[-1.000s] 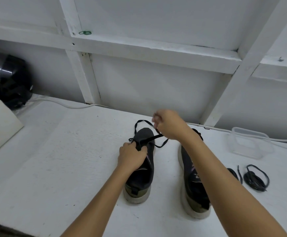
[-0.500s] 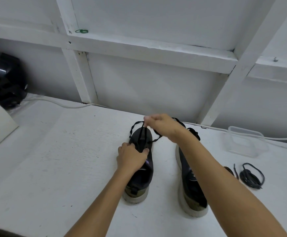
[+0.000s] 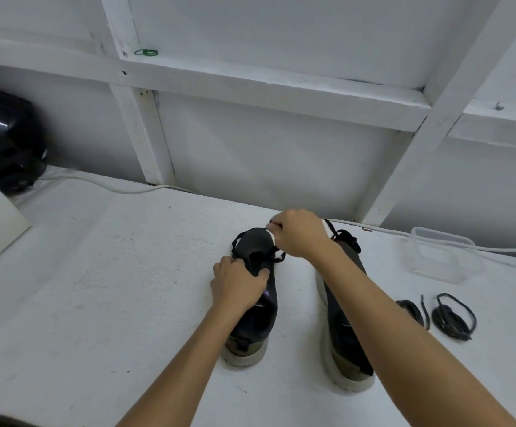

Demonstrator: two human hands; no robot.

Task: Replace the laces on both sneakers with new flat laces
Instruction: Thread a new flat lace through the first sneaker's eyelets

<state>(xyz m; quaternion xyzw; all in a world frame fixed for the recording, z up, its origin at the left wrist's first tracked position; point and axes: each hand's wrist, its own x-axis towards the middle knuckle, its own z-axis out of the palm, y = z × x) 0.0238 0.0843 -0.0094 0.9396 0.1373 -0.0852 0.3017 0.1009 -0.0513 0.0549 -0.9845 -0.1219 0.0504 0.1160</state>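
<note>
Lace work on the left sneaker (image 3: pixel 255 303)
Its tongue is gripped by the left hand (image 3: pixel 238 284); the lace (image 3: pixel 271 223) is pinched above its toe by the right hand (image 3: pixel 300 233).

Right forearm (image 3: pixel 404 328) hides the right sneaker's (image 3: pixel 347 340) lacing (eyelets unseen).
</note>
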